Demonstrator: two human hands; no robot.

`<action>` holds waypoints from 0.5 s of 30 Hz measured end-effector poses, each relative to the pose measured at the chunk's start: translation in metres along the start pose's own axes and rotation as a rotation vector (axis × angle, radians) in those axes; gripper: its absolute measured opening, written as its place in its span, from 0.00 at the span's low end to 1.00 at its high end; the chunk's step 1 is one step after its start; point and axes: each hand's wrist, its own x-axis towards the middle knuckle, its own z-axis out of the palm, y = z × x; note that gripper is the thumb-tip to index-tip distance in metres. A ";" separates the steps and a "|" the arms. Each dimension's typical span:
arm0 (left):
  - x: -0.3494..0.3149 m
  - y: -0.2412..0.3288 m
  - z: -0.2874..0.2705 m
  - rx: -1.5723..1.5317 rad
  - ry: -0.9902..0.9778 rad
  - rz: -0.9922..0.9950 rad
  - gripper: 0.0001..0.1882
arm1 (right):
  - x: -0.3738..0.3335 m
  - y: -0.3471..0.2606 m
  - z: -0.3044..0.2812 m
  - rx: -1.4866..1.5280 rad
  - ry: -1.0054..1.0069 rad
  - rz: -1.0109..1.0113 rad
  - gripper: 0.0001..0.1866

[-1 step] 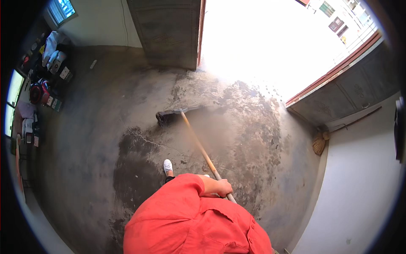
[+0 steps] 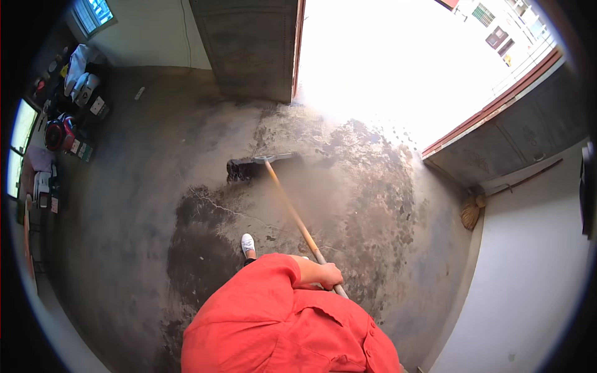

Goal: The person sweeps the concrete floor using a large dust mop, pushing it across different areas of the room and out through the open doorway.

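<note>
Closed fingers of my left hand (image 2: 331, 275) wrap the lower grey part of a mop's wooden handle (image 2: 292, 211). The handle slants away and to the left across the floor. At its far end the wide mop head (image 2: 242, 170), dark with a grey holder on top, lies on the concrete. My left arm, in a red sleeve, reaches across in front of my body. My right hand does not show. One white shoe (image 2: 248, 243) stands left of the handle, and the other is mostly hidden by my sleeve.
Dark damp patches (image 2: 205, 248) mark the concrete floor. A metal door (image 2: 245, 50) stands ajar before a bright doorway, with another door leaf (image 2: 510, 137) at right. A straw broom (image 2: 471, 214) leans by the right wall. Boxes and machines (image 2: 78, 133) line the left side.
The mop head has shifted slightly left and away from me, and more of its dark left end shows. My left hand keeps its grip in nearly the same spot.
</note>
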 end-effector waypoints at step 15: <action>-0.019 -0.011 -0.006 -0.086 -0.124 0.059 0.13 | 0.125 -0.037 -0.216 1.012 -0.653 0.260 0.21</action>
